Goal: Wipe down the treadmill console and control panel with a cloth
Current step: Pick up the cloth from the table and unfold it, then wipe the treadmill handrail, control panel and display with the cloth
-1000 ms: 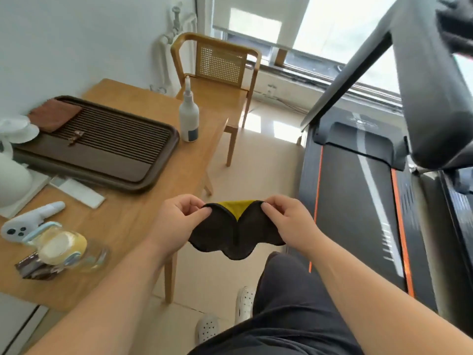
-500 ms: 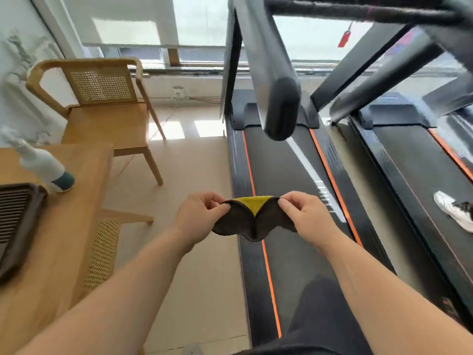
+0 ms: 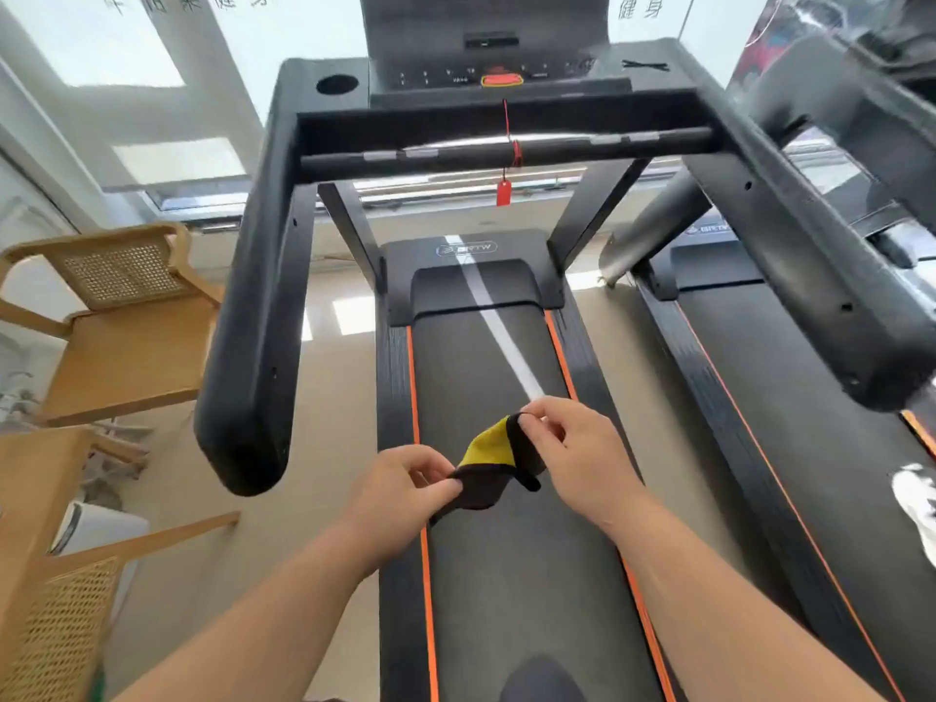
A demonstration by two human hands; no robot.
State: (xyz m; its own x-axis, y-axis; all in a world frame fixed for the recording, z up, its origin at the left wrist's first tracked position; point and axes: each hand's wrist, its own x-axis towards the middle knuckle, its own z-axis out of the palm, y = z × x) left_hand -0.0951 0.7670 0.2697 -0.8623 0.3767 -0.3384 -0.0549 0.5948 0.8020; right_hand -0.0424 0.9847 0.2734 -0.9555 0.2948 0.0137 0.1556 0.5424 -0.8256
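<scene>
Bright windows fill the wall behind a black treadmill (image 3: 506, 499), with a wooden chair (image 3: 121, 326) standing off to the left and a second machine alongside on the right. Both hands hover low over the belt, well short of the console (image 3: 486, 48) at the top of the frame. Between them hangs a small dark cloth (image 3: 481, 491) with a yellow inner face showing. The left hand (image 3: 400, 486) pinches its lower edge between thumb and fingers, while the right hand (image 3: 572, 448) pinches the upper corner, so each grip is closed on the fabric.

By the look of it, the step in hand is readying the cloth, unfolding or refolding it into a pad; no wiping has begun. The control panel (image 3: 481, 78), with its red key and the red cord hanging from it, sits untouched. The next move calls for bunching the cloth into one hand and reaching up and forward past the crossbar (image 3: 506, 152) to the console, taking care not to snag the cord.
</scene>
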